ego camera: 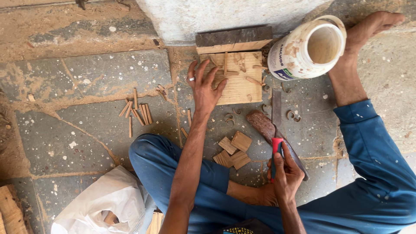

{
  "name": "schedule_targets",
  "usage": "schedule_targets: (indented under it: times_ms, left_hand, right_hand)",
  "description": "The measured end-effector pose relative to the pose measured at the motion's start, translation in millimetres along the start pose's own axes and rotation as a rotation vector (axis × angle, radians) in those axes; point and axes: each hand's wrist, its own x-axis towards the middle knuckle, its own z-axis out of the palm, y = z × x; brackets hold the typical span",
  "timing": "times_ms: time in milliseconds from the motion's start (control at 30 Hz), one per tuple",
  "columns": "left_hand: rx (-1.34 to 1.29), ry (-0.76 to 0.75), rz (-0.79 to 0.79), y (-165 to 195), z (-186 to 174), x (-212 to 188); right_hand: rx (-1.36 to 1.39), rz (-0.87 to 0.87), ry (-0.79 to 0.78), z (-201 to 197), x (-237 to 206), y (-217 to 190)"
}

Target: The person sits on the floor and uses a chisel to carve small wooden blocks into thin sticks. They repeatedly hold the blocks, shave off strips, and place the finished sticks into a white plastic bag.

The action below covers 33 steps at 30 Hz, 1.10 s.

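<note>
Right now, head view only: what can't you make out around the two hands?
- Tool in the right hand: the red handle shows, but the fingers hide the rest.
- Wooden board: the part under the left hand is hidden.
- White tub: contents can't be made out; the inside is blurred.
- White bag: the bottom edge cuts it off.
- Plank: cut off at the left corner.
</note>
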Motion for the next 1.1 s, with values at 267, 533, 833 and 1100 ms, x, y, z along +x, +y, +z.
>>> schedule_targets:
  times_ms: [267, 533, 833, 1100]
  left_hand:
    - [0.001, -0.026, 0.022, 6.4, 7.4, 2.1]
    - [-0.081, 0.017, 0.019, 7.8, 13.3, 1.2]
    - [0.021, 0.0, 0.005, 2.1, 12.9, -0.7]
    - [-0.065, 0.055, -0.189, 2.7, 14.0, -3.5]
  right_hand:
    - [0.031, -0.016, -0.066, 25.0, -8.9, -17.5]
    - [0.019, 0.056, -0.037, 17.3, -10.4, -14.4]
    - [0.0, -0.074, -0.05, 14.3, 0.3, 6.3]
    - [-0.329, -0.338, -0.1, 77.5, 25.4, -3.4]
